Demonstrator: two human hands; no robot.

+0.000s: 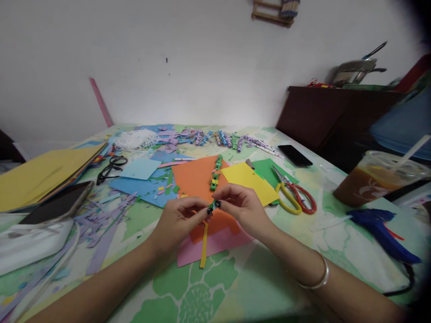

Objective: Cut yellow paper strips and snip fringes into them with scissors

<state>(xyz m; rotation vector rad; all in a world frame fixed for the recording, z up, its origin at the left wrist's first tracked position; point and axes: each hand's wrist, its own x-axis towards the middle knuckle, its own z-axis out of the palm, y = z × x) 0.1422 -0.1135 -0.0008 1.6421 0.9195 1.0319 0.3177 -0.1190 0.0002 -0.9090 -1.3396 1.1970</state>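
Observation:
My left hand [178,220] and my right hand [239,202] meet over an orange paper sheet [197,179], both pinching the near end of a folded green and yellow paper chain [214,177]. The chain runs away from my fingers across the orange sheet. A loose yellow strip [204,246] hangs down from the pinch point over a pink sheet [208,249]. My fingers are closed on the chain's end. A bangle [319,276] sits on my right wrist.
Red and yellow scissors [296,195] lie right of a yellow sheet [251,181]. A blue glue gun [384,231], an iced drink cup [373,179], a black phone [295,155], glasses [111,168], paper scraps, rolled paper pieces [222,138], a tablet [57,204] surround them.

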